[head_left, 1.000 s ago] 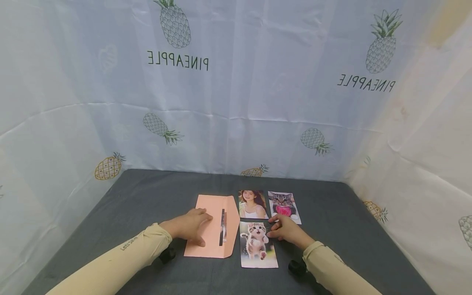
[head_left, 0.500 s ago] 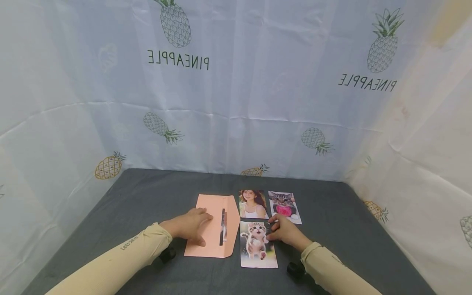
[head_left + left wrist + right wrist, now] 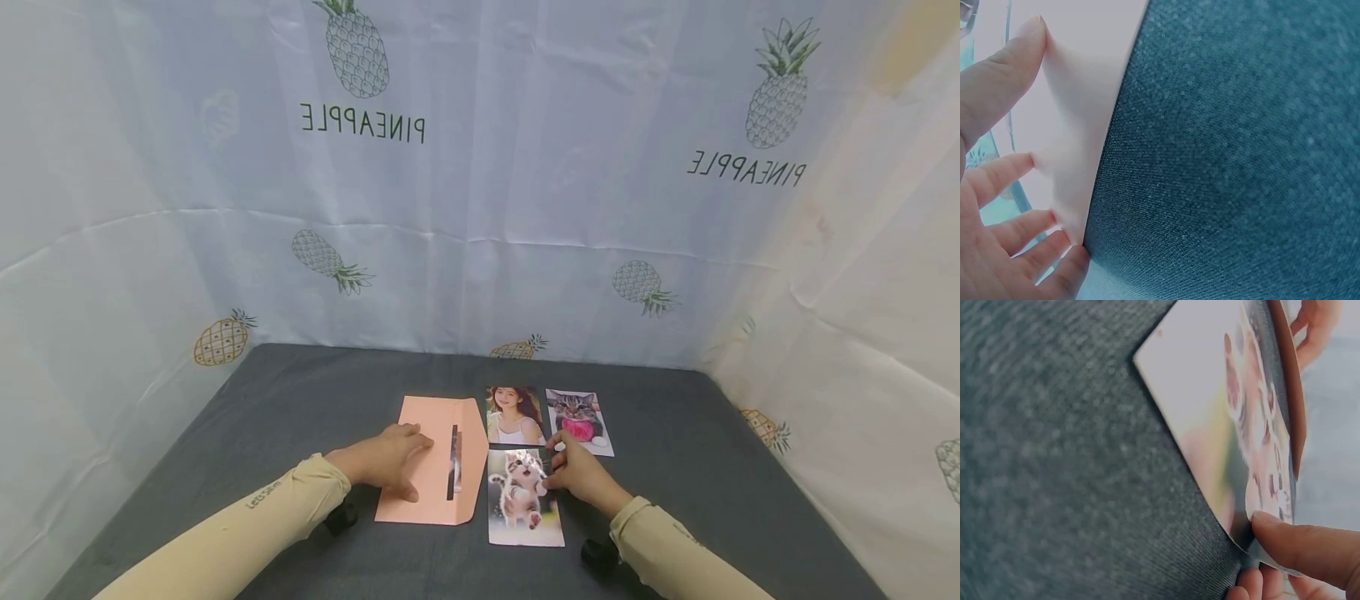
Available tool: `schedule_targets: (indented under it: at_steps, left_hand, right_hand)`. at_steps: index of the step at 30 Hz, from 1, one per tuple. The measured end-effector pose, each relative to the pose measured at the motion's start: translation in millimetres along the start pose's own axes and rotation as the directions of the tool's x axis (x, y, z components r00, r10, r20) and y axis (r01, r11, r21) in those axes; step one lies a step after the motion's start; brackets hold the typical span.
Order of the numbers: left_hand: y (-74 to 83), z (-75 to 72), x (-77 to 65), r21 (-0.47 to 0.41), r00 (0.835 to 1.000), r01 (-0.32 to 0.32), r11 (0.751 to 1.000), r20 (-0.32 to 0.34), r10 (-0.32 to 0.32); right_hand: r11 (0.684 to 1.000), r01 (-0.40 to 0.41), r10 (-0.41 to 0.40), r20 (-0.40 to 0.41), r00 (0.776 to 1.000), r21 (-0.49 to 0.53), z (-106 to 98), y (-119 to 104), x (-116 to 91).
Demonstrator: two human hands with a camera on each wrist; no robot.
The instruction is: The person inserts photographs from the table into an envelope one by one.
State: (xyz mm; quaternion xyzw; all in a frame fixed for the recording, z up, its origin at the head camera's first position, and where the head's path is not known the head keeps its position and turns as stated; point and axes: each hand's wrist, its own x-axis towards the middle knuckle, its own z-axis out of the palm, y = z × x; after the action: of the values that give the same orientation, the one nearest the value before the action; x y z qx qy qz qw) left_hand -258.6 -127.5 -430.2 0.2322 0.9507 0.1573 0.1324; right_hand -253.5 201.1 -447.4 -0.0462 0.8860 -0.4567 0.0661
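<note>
Kitten photo (image 3: pixel 517 510) is pinched at its right edge by right hand (image 3: pixel 585 475), thumb on top, fingers under; located on dark counter (image 3: pixel 315 383), just right of peach envelope (image 3: pixel 432 487). Envelope is touched by left hand (image 3: pixel 382 461), fingers spread. Hands well apart. Portrait photo (image 3: pixel 517 427) and tabby photo (image 3: pixel 576 408), 2 total, are laid beyond.

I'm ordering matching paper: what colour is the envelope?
The envelope is peach-orange, seen best in the head view.
</note>
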Motion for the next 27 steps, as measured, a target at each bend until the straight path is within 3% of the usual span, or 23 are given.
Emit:
schedule_targets:
  at_steps: [5,13,27]
  left_hand:
    - [0.8,-1.4,-1.7,-0.006,1.000,-0.003,1.000,0.003,0.003]
    - [0.2,-2.3,-1.2,-0.002,1.000,-0.002,1.000,0.010,0.002]
    - [1.4,-2.1,-2.8,0.000,1.000,-0.012,1.000,-0.005,0.012]
  right_hand:
    - [1.000,0.016,-0.016,-0.017,1.000,0.016,-3,0,-1]
    - [0.984,-0.047,0.056,-0.043,0.998,0.172,-10,-4,-5]
    - [0.980,0.028,-0.021,-0.038,0.999,0.197,-36,-19,-2]
